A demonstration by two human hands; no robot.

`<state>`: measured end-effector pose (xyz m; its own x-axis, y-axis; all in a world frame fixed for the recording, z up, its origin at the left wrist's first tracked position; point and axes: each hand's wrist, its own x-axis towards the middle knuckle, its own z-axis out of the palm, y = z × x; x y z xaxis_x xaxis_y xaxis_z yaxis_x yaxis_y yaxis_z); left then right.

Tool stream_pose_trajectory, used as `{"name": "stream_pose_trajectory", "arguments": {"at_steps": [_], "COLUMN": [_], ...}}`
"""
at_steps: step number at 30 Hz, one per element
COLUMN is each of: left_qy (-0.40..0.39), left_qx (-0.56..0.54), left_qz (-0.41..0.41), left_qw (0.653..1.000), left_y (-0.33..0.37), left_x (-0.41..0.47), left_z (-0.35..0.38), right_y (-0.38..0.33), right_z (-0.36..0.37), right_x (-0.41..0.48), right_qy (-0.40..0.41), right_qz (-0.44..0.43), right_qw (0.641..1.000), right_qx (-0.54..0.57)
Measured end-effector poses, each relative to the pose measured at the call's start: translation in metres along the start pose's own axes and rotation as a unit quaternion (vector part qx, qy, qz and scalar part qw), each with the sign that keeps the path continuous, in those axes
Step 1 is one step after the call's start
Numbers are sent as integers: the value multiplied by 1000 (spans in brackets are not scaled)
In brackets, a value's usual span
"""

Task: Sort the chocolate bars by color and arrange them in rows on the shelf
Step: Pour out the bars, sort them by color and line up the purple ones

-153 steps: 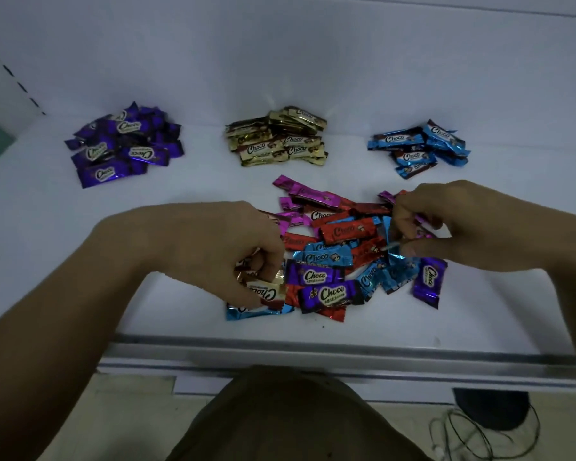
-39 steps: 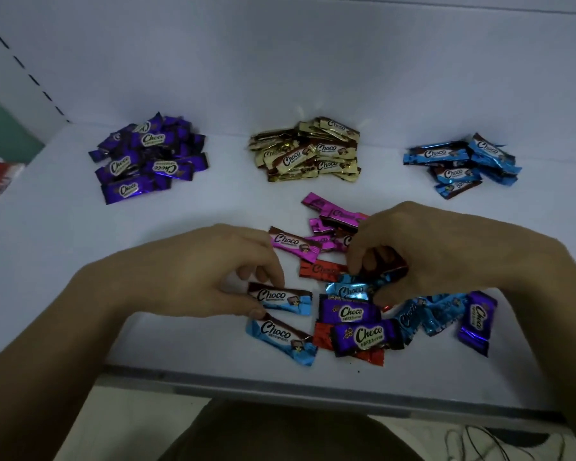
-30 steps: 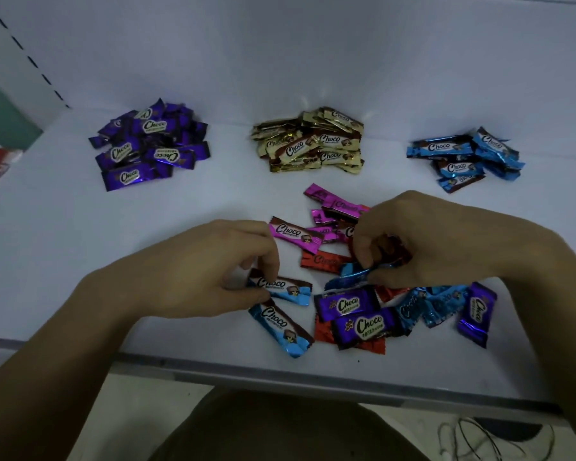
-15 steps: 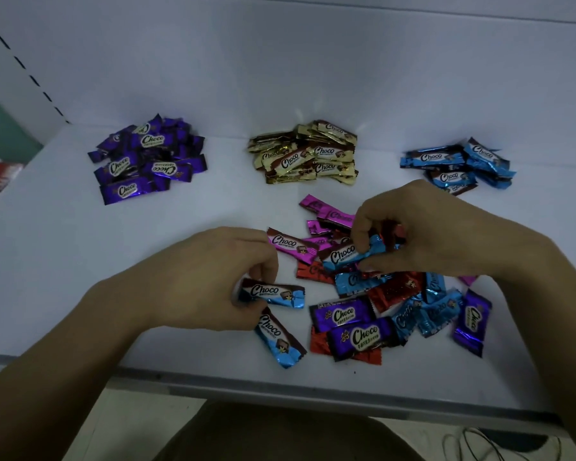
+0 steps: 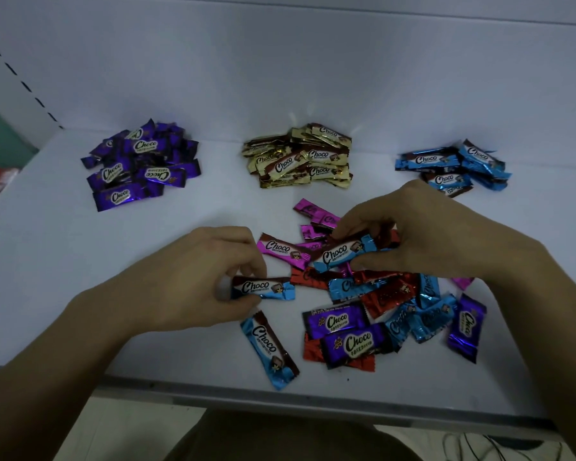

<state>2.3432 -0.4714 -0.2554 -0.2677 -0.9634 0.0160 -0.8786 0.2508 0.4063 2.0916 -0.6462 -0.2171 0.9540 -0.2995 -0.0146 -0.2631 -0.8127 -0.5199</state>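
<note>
Left hand (image 5: 193, 281) grip closed on a blue bar (image 5: 263, 287), pinching its left end between thumb and fingers. The bar is roughly level, low over the shelf (image 5: 80, 261), toward the front edge and just left of the mixed heap (image 5: 379, 294). Right hand (image 5: 423, 234) grip closed on a second blue bar (image 5: 343, 254), thumb under, fingers on top. It's held tilted over the back part of the heap, its left end overlapping a pink bar (image 5: 281, 251); cannot tell if they touch. A third blue bar (image 5: 268, 347) lies loose and diagonal close to the front edge, just below the left hand. The mixed heap sits front centre-right, red, blue, pink and purple wrappers overlapping. Two purple bars (image 5: 346, 334) are on top at its front side, a lone purple bar (image 5: 466, 327) at its right side. Three sorted piles along the back edge, well apart: purple pile (image 5: 140, 164) back left, gold pile (image 5: 300, 159) back middle, blue pile (image 5: 453, 168) back right, just beyond the right hand's knuckles. Piles are loose heaps, bars at mixed angles, not lined up in rows
</note>
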Motion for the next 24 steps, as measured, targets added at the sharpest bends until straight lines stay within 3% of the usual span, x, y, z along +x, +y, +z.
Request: {"name": "stream_pose_trajectory", "arguments": {"at_steps": [7, 12, 17, 24], "left_qy": [17, 71, 75, 106], "left_qx": [-9, -2, 47, 24], "left_qz": [1, 24, 60, 109], "left_qw": [1000, 997, 994, 988], "left_y": [2, 9, 16, 35], "left_x": [8, 29, 80, 163], "left_z": [1, -15, -31, -37], "right_y": [3, 12, 43, 94], "right_z": [-4, -10, -29, -54], "right_x": [-1, -1, -12, -36], "right_qy": [13, 36, 101, 207], "right_qz": [-7, -8, 51, 165], "right_qw": [1000, 998, 993, 962], "right_qx": [-5, -44, -45, -60]}}
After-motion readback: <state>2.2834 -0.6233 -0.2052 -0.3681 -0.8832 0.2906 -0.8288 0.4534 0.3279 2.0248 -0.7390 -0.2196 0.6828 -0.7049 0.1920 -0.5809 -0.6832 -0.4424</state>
